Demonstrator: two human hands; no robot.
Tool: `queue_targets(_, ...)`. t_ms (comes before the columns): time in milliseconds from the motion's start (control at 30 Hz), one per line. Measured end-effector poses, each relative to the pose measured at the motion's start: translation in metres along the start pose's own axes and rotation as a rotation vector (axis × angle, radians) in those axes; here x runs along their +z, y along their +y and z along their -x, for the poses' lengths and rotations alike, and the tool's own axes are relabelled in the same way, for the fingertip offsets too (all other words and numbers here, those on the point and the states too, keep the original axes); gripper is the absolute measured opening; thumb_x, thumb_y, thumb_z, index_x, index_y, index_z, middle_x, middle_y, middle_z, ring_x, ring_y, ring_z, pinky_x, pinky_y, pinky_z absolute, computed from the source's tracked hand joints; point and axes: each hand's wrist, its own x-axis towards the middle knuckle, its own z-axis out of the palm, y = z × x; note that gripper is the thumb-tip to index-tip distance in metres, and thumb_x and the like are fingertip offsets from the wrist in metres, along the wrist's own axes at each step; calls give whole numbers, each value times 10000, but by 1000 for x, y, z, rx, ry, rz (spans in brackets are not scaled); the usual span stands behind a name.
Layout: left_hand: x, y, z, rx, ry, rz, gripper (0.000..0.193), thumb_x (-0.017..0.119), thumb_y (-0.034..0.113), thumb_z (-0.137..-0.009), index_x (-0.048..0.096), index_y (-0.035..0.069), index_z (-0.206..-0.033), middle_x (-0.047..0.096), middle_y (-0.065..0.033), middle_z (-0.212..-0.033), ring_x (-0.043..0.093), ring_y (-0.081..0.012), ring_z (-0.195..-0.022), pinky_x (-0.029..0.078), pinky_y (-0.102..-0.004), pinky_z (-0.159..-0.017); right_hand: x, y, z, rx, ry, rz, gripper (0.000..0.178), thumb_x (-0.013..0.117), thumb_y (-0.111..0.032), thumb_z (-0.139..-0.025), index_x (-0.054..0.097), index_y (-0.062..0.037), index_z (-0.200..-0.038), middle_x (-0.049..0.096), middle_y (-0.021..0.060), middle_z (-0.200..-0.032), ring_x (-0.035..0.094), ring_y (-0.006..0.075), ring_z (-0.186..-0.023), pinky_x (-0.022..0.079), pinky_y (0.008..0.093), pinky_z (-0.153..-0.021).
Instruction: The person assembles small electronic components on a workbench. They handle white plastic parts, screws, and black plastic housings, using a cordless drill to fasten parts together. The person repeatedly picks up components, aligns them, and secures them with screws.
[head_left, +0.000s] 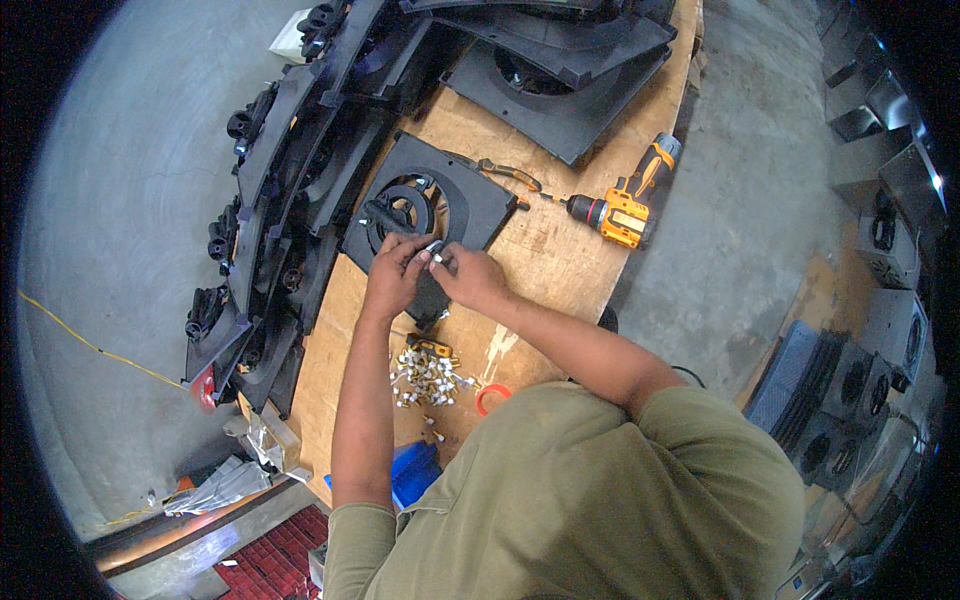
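A black square panel [475,200] with a round fan opening lies on the wooden table in front of me. Over its near edge my left hand [398,268] and my right hand [468,276] meet, fingers pinched together. Between the fingertips shows a small white piece [436,256], partly covered; its exact kind is too small to make out. Both hands appear to hold it. A black motor-like part [392,214] sits across the fan opening, just beyond my left fingers. From the panel's far side a dark cable [512,172] runs to the right.
A yellow-black cordless drill [625,212] lies at the table's right edge. Nearer me are a heap of small white-and-brass fittings [430,380], a yellow-black tool [430,346], an orange ring [492,399] and a blue bin [415,475]. Black panels [320,150] line the left; others [560,110] are stacked behind.
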Motion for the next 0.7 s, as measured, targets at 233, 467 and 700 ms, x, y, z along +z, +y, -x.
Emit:
queue_targets(233, 0, 3, 0, -21, 2, 23, 263, 633, 80, -892, 685, 59, -1148, 625, -135, -1065, 608, -291, -1027, 482, -360, -913, 2, -3, -11, 684, -374, -1012, 352, 471, -342, -975, 575, -8, -931, 640, 140, -683, 643, 296, -594, 505, 420, -556)
queue_targets(467, 0, 1, -1, -17, -4, 4, 252, 638, 83, -891, 688, 59, -1136, 626, -134, -1069, 608, -288, -1032, 484, -358, -908, 3, 1, -6, 210, -130, -375, 380, 468, -382, -988, 602, -36, -905, 640, 70, -665, 608, 167, -565, 441, 291, -489)
queue_targets(700, 0, 0, 0, 9, 9, -28, 254, 621, 93, -899, 686, 70, -1143, 621, -142, -1065, 609, -304, -1017, 489, -371, -894, 1, 0, -14, 605, -420, -862, 379, 478, -385, -989, 613, -41, -909, 656, 76, -704, 593, 170, -552, 441, 305, -502)
